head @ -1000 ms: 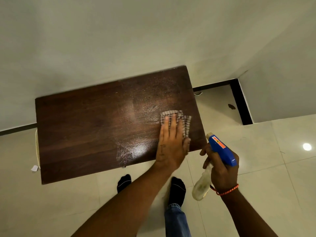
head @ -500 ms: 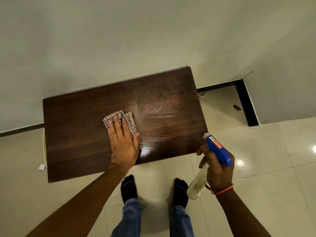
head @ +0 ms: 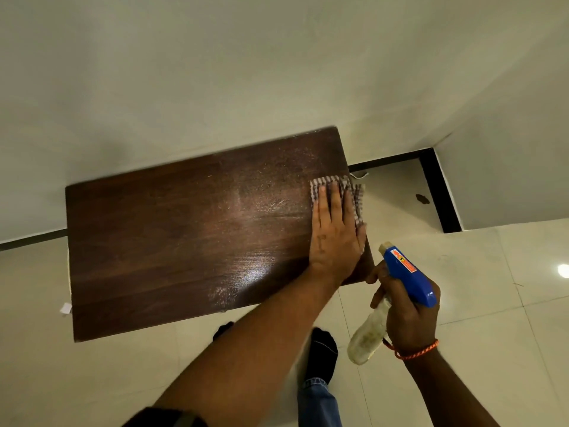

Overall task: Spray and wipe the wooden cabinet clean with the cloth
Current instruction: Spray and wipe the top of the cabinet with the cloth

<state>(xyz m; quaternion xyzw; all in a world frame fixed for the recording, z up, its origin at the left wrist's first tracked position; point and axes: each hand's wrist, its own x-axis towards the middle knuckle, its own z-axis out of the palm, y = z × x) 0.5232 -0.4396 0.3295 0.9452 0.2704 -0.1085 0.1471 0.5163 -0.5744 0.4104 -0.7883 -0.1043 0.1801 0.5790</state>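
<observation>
The dark wooden cabinet top [head: 172, 241] stands against the pale wall, with a wet sheen and droplets across its middle and right part. My left hand [head: 334, 232] lies flat on a checked cloth [head: 354, 192] at the cabinet's right edge, and part of the cloth hangs past that edge. My right hand [head: 406, 315] grips a spray bottle [head: 406, 275] with a blue head and a clear body, held off the cabinet's front right corner over the floor.
Pale floor tiles [head: 492, 303] surround the cabinet. A black skirting strip [head: 440, 192] lines a wall corner to the right. My feet in dark socks [head: 321, 349] stand just before the cabinet's front edge. A white paper scrap [head: 65, 308] lies at the left.
My left hand swept the cloth from the cabinet's right side to the left middle and back to the right edge. The spray bottle stayed beside the front right corner.
</observation>
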